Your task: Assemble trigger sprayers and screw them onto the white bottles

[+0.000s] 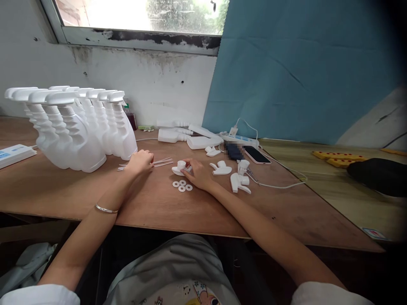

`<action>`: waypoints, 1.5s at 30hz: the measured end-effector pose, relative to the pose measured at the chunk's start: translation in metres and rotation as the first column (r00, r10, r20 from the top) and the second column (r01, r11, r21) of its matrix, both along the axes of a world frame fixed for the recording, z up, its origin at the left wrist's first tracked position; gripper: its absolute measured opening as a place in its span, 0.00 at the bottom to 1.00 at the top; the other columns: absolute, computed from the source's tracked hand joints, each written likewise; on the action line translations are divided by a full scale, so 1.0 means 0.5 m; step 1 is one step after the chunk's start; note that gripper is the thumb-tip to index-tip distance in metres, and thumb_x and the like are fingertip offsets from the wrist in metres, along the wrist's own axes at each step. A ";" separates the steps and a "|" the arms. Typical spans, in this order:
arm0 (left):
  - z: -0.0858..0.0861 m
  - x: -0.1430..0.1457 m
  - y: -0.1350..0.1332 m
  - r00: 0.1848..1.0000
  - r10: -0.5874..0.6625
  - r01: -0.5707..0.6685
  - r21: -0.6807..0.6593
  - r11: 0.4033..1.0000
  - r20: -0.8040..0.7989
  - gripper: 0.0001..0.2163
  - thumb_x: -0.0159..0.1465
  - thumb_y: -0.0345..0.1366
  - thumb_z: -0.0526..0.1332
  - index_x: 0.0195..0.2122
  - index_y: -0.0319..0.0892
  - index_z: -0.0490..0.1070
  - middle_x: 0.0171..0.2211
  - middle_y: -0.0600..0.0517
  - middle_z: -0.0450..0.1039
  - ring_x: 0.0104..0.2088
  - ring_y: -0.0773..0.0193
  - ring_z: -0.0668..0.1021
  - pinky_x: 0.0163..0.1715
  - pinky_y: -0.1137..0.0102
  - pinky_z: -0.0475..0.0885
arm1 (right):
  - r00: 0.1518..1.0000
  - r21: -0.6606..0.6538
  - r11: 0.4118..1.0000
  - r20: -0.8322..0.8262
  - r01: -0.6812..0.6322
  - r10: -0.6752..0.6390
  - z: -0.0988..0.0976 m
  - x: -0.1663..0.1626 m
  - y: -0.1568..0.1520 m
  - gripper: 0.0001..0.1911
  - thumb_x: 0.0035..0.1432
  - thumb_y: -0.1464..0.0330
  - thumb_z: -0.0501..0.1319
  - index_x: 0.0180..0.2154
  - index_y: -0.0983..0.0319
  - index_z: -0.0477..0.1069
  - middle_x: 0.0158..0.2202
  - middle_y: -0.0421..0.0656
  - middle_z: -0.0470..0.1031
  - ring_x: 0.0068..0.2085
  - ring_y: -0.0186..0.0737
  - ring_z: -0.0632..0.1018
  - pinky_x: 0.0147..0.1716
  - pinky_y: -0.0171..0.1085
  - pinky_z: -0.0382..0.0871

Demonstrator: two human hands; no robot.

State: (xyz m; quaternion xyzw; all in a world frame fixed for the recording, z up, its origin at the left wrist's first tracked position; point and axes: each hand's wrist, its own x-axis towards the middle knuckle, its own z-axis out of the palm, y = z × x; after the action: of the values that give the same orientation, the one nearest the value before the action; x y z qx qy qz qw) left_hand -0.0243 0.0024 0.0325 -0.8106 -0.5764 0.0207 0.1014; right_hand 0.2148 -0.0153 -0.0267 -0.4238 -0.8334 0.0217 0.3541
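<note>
My right hand (pixel 197 173) is closed around a white spray trigger head (pixel 181 167), which rests on the brown table with its round collar facing up. Thin white plastic tubes (pixel 163 162) lie in a loose bundle to the left of it. Over these tubes my left hand (pixel 141 161) is curled, its fingertips pinched at them; the grip is partly hidden by the hand. Several white washers (pixel 182 185) lie just in front of the trigger head. To the right are more loose trigger heads (pixel 221 168), one beside a clear-looking cap (pixel 243 166).
Several white spray bottles (pixel 92 140) with heads fitted stand at the left. White bottles (pixel 203 140) lie on their sides at the back, near a power strip (pixel 241 139) with cables. A phone (pixel 257 155) lies at the right; another white strip (pixel 15 155) is far left.
</note>
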 end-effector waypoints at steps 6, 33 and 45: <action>-0.011 -0.008 0.012 0.997 0.081 -0.081 -0.161 0.984 -0.007 0.09 0.54 0.37 0.57 0.32 0.39 0.74 0.36 0.40 0.74 0.38 0.52 0.75 0.31 0.67 0.67 | 1.000 -0.012 1.000 0.014 -0.011 0.011 -0.002 0.000 0.001 0.16 0.57 0.63 0.54 0.46 0.63 0.61 0.38 0.46 0.71 0.38 0.41 0.72 0.38 0.39 0.65; -0.005 0.019 0.006 0.302 -0.107 0.448 -0.042 0.893 0.947 0.17 0.57 0.43 0.57 0.44 0.40 0.64 0.29 0.51 0.73 0.20 0.71 0.69 0.22 0.73 0.64 | 0.998 0.021 0.998 0.011 -0.066 0.066 0.002 -0.001 -0.008 0.16 0.57 0.63 0.55 0.46 0.63 0.62 0.42 0.47 0.71 0.40 0.42 0.72 0.40 0.41 0.66; -0.017 0.078 -0.025 -0.179 -0.034 0.410 0.106 0.906 0.983 0.15 0.50 0.43 0.66 0.33 0.37 0.71 0.32 0.48 0.76 0.33 0.59 0.78 0.40 0.62 0.72 | 0.994 0.038 0.994 0.033 -0.105 0.103 0.008 -0.015 -0.022 0.15 0.56 0.63 0.56 0.45 0.62 0.63 0.43 0.47 0.72 0.40 0.43 0.72 0.40 0.42 0.66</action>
State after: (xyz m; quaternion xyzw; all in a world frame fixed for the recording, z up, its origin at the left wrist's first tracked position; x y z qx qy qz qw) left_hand 0.0146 -0.0098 0.0241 -0.6392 -0.2922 -0.5380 -0.4654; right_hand 0.2074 -0.0262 -0.0226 -0.3729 -0.8601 0.0168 0.3477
